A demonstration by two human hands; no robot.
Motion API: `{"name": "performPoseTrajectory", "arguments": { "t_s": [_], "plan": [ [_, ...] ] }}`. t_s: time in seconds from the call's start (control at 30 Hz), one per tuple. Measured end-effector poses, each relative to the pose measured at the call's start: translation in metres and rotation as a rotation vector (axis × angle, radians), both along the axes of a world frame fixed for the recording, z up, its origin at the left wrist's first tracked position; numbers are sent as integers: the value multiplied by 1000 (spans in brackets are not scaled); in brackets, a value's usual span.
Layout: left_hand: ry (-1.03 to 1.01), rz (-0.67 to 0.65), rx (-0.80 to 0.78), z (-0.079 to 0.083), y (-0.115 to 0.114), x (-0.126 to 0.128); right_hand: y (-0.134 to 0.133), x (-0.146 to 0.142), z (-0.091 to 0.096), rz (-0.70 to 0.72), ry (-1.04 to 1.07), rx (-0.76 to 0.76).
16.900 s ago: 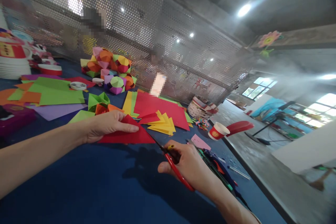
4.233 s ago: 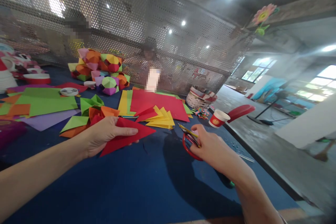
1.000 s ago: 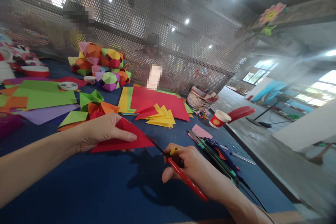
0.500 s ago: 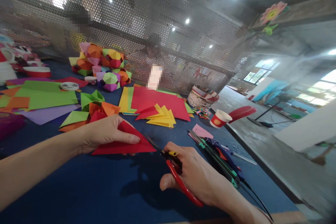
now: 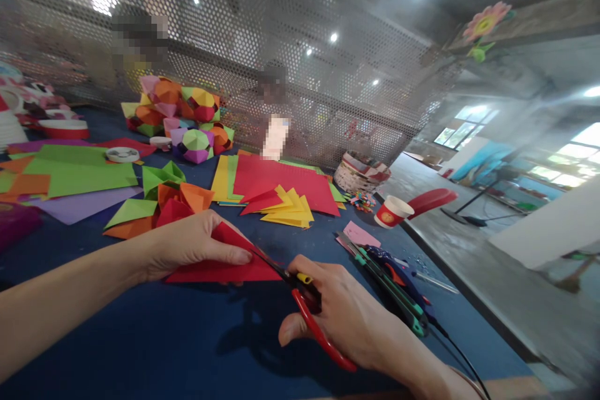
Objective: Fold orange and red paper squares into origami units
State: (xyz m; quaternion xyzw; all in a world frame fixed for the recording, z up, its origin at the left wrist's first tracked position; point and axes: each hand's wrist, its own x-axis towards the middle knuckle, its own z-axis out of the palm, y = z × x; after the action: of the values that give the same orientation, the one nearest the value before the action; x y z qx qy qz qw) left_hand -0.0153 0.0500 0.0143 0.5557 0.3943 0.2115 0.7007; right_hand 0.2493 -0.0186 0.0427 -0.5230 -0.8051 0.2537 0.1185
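Observation:
A folded piece of red paper (image 5: 220,271) is pinched in my left hand (image 5: 199,244), thumb on top and fingers mostly hidden beneath. My right hand (image 5: 342,309) grips scissors (image 5: 323,337) with red handles, the thumb through one loop. Their dark blades point up and left and lie at the right part of the red paper; I cannot make out how wide they are apart. Just behind my left hand sit folded green and orange paper pieces (image 5: 182,199). Beyond the scissors lies a fan of folded yellow paper (image 5: 290,207) beside red sheets (image 5: 285,182).
A utility knife (image 5: 389,290) and a blue glue gun (image 5: 398,269) lie to the right, with a paper cup (image 5: 392,212) behind them. Colourful paper balls (image 5: 194,144) are piled at the back left by a perforated metal screen (image 5: 319,31). A woven basket (image 5: 360,172) stands further back.
The scissors have moved slightly left, and their blades now overlap the red paper further in. My left hand with the paper has shifted a little downward.

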Motion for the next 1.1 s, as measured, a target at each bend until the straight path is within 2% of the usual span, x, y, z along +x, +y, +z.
{"name": "performPoseTrajectory", "arguments": {
  "t_s": [0.2,0.7,1.1],
  "plan": [
    [3,-18,1,-2,2,0,-1,-3,0,-12,36,-22],
    [21,8,-17,3,0,1,0,-3,-7,-8,26,43],
    [11,-30,-7,1,-1,1,-2,-5,-1,-20,32,-95]
  ]
}}
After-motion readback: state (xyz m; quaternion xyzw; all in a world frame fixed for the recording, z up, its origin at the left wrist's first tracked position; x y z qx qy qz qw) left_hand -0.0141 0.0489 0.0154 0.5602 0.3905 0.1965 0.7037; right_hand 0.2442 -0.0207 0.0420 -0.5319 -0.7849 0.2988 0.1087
